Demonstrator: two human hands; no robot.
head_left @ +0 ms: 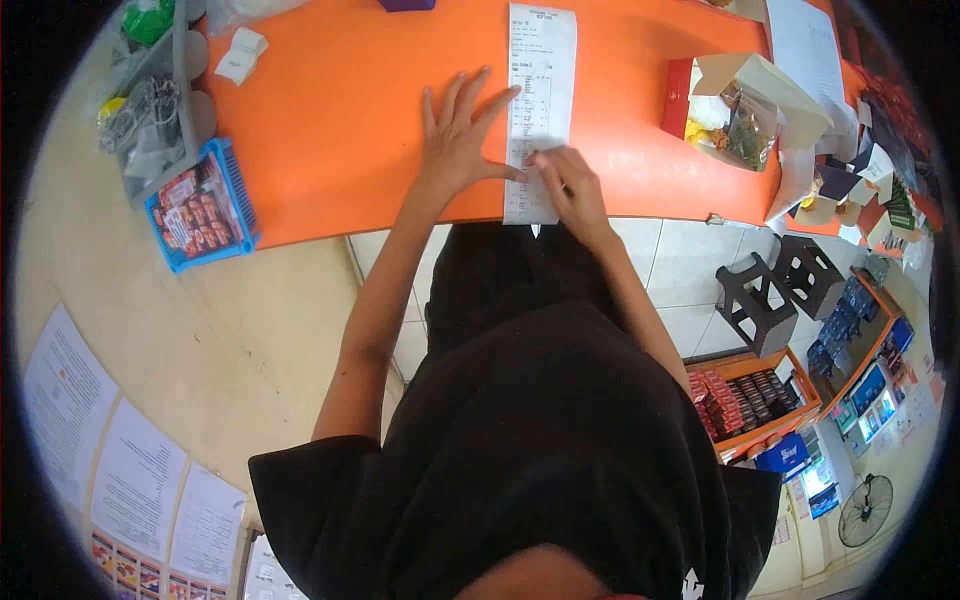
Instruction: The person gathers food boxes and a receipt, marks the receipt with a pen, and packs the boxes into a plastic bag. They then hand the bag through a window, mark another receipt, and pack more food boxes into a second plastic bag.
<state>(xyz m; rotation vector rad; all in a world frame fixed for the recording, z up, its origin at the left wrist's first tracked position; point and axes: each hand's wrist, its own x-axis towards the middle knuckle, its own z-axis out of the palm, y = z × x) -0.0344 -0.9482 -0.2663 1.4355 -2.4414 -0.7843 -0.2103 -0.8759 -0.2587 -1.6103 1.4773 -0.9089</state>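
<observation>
A long printed receipt [541, 100] lies lengthwise on the orange table [340, 120], its lower end at the table's front edge. My left hand [458, 145] is spread flat on the table to the left of the paper, with its thumb and a fingertip touching the paper's left edge. Over the lower part of the receipt, my right hand [573, 190] is closed in a pinch. A small dark thing shows between its fingers, too small to name.
An open red and white box [680, 97] with bagged items stands to the right. At the left are a blue basket [232, 190] of packets and a grey bin [185, 90]. Black stools [757, 305] are on the floor at right, near a wooden crate [765, 430].
</observation>
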